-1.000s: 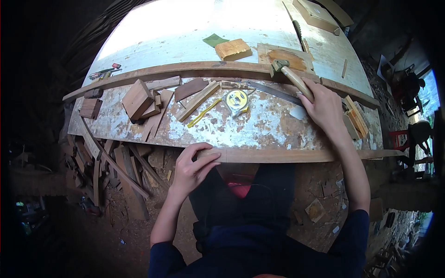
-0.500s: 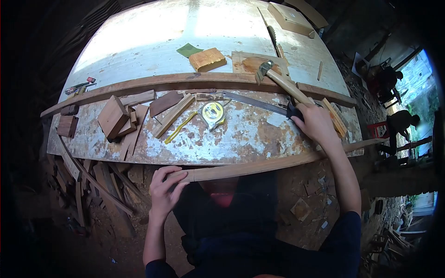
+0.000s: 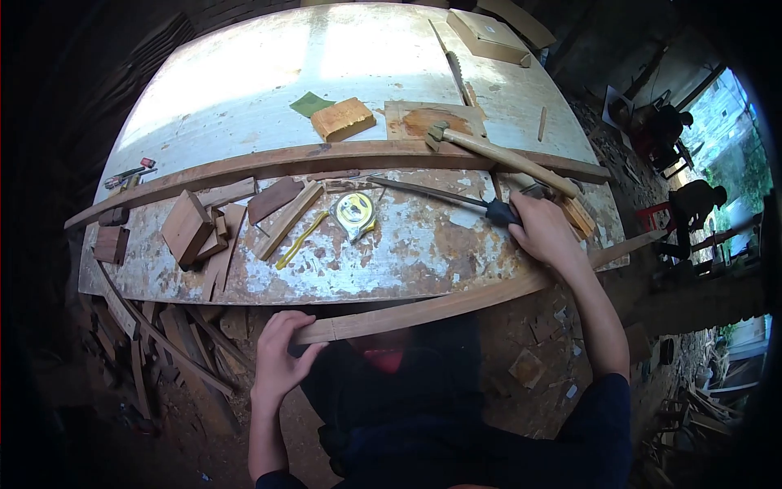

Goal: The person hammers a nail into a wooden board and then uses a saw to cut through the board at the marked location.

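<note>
My left hand (image 3: 285, 350) pinches the left end of a long wooden strip (image 3: 440, 310), which slants up to the right along the table's front edge and passes beneath my right forearm. My right hand (image 3: 542, 228) is closed on the black handle of a hand saw (image 3: 501, 213), whose thin blade points left over the tabletop. Just behind that hand a hammer (image 3: 505, 156) lies with its head on a long wooden beam (image 3: 326, 155). A yellow tape measure (image 3: 356, 213) sits left of the saw blade, beside a narrow wooden piece (image 3: 289, 220).
Wooden blocks (image 3: 187, 228) stand at the table's left. Farther back are an orange-brown block (image 3: 342, 120), a green sheet (image 3: 310, 103), a flat board (image 3: 432, 120) and a cardboard box (image 3: 489, 37). Scrap wood (image 3: 183, 342) lies below left. Two people sit at the far right.
The saw has been lifted and turned in my right hand. The hammer has shifted away from that hand, its handle now lying behind it. The whole view has moved slightly.
</note>
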`<state>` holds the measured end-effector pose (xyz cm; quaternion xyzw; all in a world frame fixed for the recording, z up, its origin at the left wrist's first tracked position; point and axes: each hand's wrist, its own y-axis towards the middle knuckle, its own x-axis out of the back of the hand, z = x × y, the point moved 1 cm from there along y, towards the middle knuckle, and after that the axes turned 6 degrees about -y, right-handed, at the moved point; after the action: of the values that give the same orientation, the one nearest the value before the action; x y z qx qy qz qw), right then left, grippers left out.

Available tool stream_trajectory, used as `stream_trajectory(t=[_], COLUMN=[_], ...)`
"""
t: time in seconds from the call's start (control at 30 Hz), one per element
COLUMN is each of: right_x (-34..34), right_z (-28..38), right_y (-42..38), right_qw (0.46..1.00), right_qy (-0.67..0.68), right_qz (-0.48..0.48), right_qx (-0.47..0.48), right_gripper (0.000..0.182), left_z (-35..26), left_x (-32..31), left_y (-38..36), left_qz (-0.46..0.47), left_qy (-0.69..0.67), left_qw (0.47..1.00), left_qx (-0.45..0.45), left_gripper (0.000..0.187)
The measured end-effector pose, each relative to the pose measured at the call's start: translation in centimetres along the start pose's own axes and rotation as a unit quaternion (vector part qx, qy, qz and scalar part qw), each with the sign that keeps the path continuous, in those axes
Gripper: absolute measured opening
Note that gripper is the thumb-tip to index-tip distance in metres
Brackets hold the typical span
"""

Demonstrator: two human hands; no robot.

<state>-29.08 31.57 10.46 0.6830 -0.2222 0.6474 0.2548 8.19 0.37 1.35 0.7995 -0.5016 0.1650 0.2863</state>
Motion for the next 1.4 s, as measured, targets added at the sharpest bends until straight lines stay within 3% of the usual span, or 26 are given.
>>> stream_trajectory(t=[0.07,0.13,0.2,0.27,0.3,0.4,0.53,0.7,0.8,0.93,1.03,1.13,1.23,1.4], right_x=[1.4,2.7,2.8,2.6,2.3,-0.3,-6.2,-9.8,-10.9,-12.0,-13.3,-13.5,-14.1,-14.7], right_z=[1.2,2.3,2.9,3.3,3.7,6.5,10.2,15.5,17.9,19.5,19.3,18.7,18.3,18.0], right_y=[-1.3,-3.4,-5.6,-8.5,-9.8,-13.9,-19.4,-22.7,-23.6,-24.7,-25.6,-26.1,-26.6,-27.1], right_qw=[0.998,0.991,0.980,0.967,0.957,0.925,0.869,0.882,0.889,0.877,0.883,0.896,0.907,0.913], right_qy=[0.032,0.098,0.141,0.230,0.272,0.343,0.443,0.417,0.404,0.411,0.390,0.373,0.359,0.351], right_qz=[-0.006,-0.079,-0.136,-0.086,-0.060,-0.103,-0.095,-0.103,-0.078,-0.051,-0.057,-0.055,-0.056,-0.046], right_qx=[-0.050,-0.045,-0.026,-0.059,-0.075,-0.123,-0.199,-0.193,-0.202,-0.246,-0.254,-0.236,-0.215,-0.203], right_gripper=[0.028,0.029,0.028,0.025,0.025,0.017,0.018,0.020,0.026,0.029,0.030,0.032,0.033,0.031], left_z=[-0.6,-1.4,-1.9,-0.9,0.0,0.9,-0.4,-1.3,-2.5,-3.9,-4.9,-5.7,-4.6,-4.3], left_x=[0.4,0.8,0.8,0.2,-0.5,-3.3,-6.3,-11.2,-13.8,-16.8,-17.1,-16.0,-16.2,-17.0], left_y=[0.2,0.7,1.7,2.2,2.5,2.7,3.4,3.5,4.5,4.4,4.0,3.2,1.3,0.5], left_qz=[0.047,0.121,0.176,0.257,0.298,0.396,0.448,0.366,0.324,0.292,0.293,0.293,0.277,0.243], left_qy=[0.003,0.002,-0.026,-0.074,-0.097,-0.247,-0.352,-0.354,-0.354,-0.440,-0.429,-0.497,-0.511,-0.475], left_qw=[0.998,0.987,0.978,0.951,0.941,0.839,0.781,0.841,0.859,0.818,0.834,0.764,0.761,0.805], left_qx=[0.034,0.109,0.109,0.157,0.128,0.280,0.256,0.182,0.177,0.227,0.184,0.288,0.288,0.260], left_gripper=[0.053,0.055,0.041,0.035,0.033,0.034,0.024,0.047,0.048,0.040,0.036,0.036,0.038,0.044])
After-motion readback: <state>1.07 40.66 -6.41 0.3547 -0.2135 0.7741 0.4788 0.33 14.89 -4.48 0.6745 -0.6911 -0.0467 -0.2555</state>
